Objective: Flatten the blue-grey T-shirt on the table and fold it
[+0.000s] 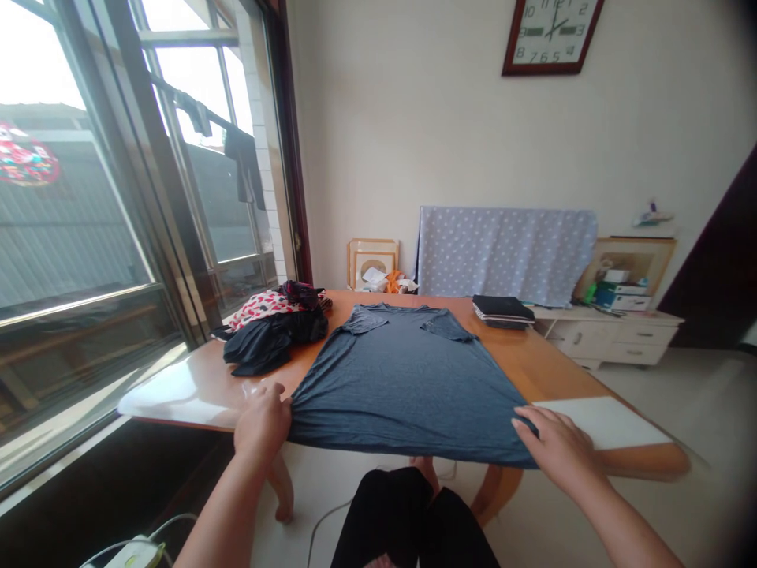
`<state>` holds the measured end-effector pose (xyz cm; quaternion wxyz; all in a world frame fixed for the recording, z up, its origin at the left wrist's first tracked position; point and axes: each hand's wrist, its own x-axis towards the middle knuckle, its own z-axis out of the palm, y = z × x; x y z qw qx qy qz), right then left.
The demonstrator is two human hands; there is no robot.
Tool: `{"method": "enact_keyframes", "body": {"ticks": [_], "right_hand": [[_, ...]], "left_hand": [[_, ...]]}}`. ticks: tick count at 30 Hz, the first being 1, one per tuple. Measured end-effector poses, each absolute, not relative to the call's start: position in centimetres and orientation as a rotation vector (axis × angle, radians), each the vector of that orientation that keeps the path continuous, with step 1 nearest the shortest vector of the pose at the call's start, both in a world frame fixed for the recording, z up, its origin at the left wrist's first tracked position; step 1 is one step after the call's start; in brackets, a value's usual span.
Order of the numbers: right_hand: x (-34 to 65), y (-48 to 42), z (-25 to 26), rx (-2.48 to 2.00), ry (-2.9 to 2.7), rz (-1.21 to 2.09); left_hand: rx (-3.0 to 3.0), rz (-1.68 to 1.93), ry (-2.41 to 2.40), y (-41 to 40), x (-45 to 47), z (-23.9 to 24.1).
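Note:
A grey-blue T-shirt (396, 379) lies spread flat on the wooden table (550, 367), collar away from me, hem hanging over the near edge. My left hand (261, 422) is closed on the shirt's lower left corner, where the cloth bunches. My right hand (553, 446) rests on the lower right corner of the hem, its fingers curled over the cloth.
A heap of dark and red-patterned clothes (275, 323) sits at the table's left back. A stack of folded dark garments (502, 310) lies at the back right. A white board (600, 420) rests near my right hand. Windows run along the left; a low white cabinet (609, 335) stands behind.

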<state>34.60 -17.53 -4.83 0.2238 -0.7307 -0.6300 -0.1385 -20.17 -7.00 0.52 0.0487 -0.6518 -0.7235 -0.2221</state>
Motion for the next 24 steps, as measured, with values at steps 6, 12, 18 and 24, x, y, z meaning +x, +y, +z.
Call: {"method": "enact_keyframes", "body": {"ticks": [6,12,18,24], "right_hand": [[29.8,-18.2,-2.9,-1.786,-1.755,-0.396],[22.0,-19.5,-1.6,-1.516,-1.978,-0.247],[19.0,-20.1,-1.5,-1.508,-2.058,-0.128],[19.1,-20.0,-1.6,-1.534,-2.076,-0.123]], "left_hand": [[-2.012,-0.773,-1.945,-8.9,-16.7,1.3],[-2.668,-0.925,-1.507,-11.9,-11.0,1.5],[-2.812,-0.855,-1.448,-14.4,-8.5,0.1],[-2.771,-0.848,-1.457,-14.6,-8.5,-0.3]]}}
